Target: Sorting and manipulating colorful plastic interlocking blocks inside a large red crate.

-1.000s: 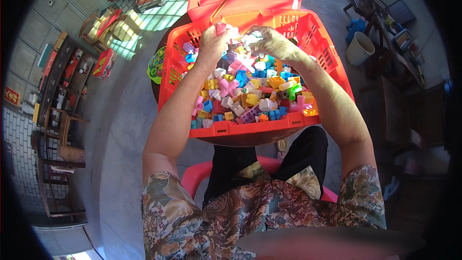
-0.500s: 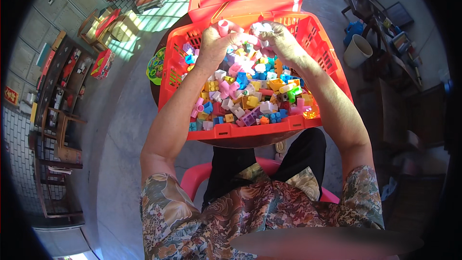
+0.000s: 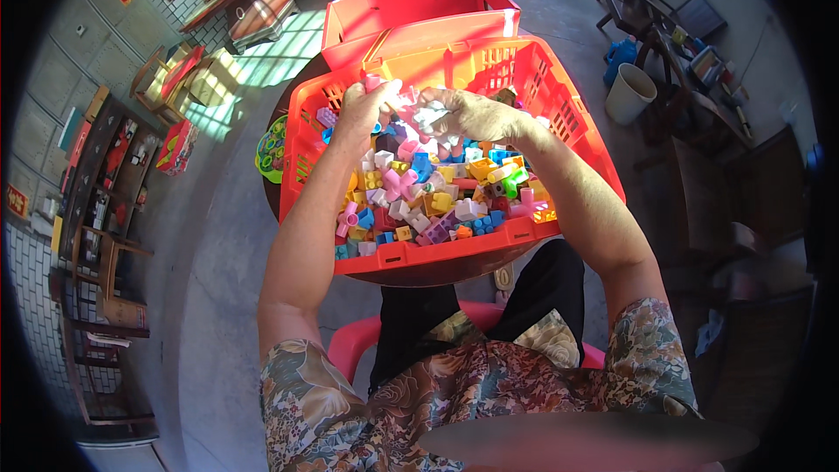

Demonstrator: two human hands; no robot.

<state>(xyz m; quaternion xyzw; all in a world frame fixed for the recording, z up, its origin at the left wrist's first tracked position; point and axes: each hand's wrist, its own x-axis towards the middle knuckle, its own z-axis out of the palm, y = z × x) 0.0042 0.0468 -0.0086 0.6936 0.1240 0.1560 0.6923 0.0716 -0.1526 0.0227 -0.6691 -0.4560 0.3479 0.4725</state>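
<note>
A red plastic basket [image 3: 393,255] in front of me holds a heap of toy building blocks [image 3: 437,201] in pink, white, yellow, blue, purple and green. Over its far left part, my left hand [image 3: 357,114] is closed on a pink tube-shaped toy block [image 3: 374,83], whose lower end the fingers cover. Beside it, a little to the right, my right hand [image 3: 481,115] has its fingers closed round a bright white thing [image 3: 432,112], too washed out by sunlight to tell its kind. Both hands are close together above the blocks.
Behind the basket stands a red open box [image 3: 419,31]. A green-rimmed tray [image 3: 273,149] of small round pieces sits at the left, beside the round table's edge [image 3: 437,274]. Chairs and a white bin [image 3: 630,93] stand farther off.
The basket and box appear shifted slightly left and lower in the picture. My right hand has turned and come lower and nearer my left, still gripping the white thing.
</note>
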